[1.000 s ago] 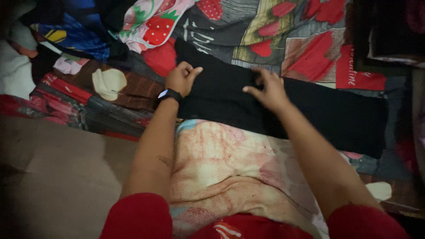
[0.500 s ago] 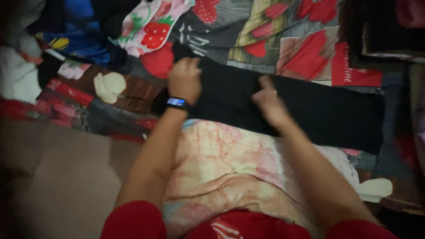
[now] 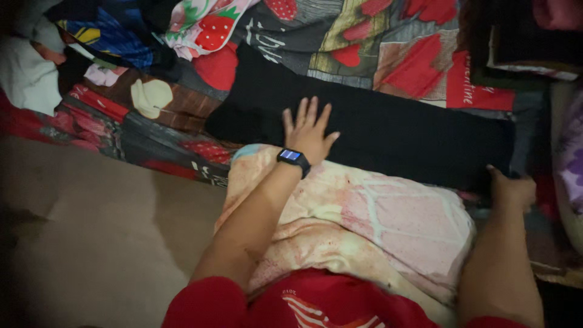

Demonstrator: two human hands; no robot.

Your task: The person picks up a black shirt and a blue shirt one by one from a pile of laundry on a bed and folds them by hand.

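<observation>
Long folded black cloth (image 3: 376, 130) lay flat across patterned bedspread (image 3: 395, 54). Left hand (image 3: 308, 130) spread open, pressing it; right hand (image 3: 512, 189) gripped its end. Pink-cream quilt (image 3: 364, 218) alongside.

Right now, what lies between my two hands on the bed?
In the head view, only the black garment stretches between the left hand and right hand; nothing rests on it.
</observation>
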